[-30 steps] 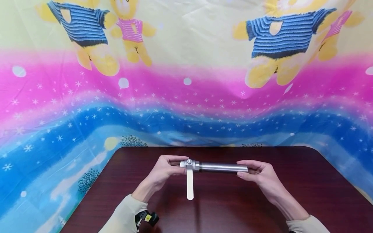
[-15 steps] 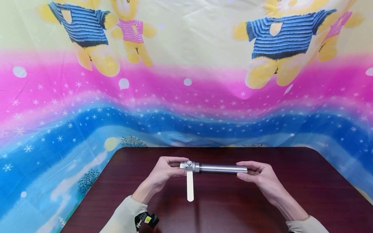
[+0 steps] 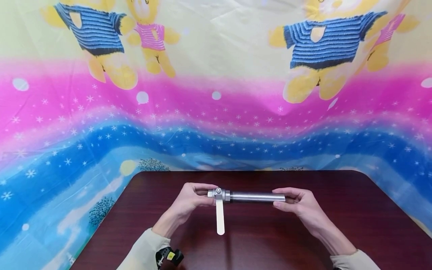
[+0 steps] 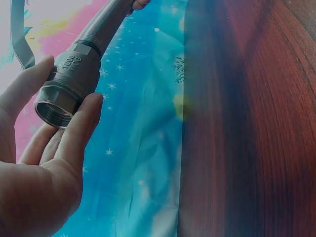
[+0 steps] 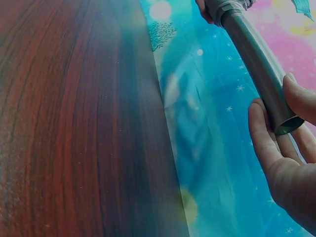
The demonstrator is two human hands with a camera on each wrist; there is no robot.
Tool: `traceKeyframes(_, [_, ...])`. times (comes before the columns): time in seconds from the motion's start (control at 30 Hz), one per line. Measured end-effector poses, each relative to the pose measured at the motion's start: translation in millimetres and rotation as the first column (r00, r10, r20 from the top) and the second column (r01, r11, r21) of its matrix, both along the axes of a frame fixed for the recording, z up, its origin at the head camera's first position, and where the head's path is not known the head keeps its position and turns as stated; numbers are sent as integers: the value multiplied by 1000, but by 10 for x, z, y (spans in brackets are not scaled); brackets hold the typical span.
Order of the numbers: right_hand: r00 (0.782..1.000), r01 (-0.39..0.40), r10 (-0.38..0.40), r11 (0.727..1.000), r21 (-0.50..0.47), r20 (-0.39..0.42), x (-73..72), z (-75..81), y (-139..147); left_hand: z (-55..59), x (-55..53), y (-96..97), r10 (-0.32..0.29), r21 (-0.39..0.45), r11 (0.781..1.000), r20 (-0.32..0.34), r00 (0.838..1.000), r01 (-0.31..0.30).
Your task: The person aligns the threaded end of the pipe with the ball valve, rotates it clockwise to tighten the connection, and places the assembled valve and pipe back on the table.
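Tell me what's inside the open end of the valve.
Screw threads line the open end of the valve. Deeper in is hidden by shadow and viewing angle; the pipe covers the far end.

The pipe (image 3: 257, 197) and valve (image 3: 218, 194) are silver-grey, the handle (image 3: 220, 218) white, the tabletop (image 3: 266, 240) wood-grained reddish-brown, the cloth (image 3: 243, 92) cream, pink and blue with white snowflakes (image 3: 30, 173) and yellow bears (image 3: 96, 39)
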State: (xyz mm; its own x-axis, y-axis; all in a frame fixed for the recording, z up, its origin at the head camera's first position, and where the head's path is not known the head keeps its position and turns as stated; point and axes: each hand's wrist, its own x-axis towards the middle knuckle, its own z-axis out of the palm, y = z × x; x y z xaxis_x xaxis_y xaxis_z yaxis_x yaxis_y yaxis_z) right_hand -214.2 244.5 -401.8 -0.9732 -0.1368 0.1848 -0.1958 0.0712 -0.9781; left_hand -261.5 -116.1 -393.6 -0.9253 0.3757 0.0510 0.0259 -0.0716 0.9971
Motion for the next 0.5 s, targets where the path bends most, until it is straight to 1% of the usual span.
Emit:
traceKeyframes(0.3, [1000, 10, -11, 999, 30, 15, -21, 54, -5, 13, -7, -18, 12, 6, 1000, -11, 1000, -12])
traceKeyframes(0.37, [1000, 4, -4, 999, 36, 15, -23, 60, -4, 8, -8, -16, 10, 10, 1000, -13, 1000, -10])
traceKeyframes(0.5, [1000, -20, 20, 999, 41, 21, -23, 69, -4, -17, -19, -12, 8, 30, 1000, 7, 1000, -8])
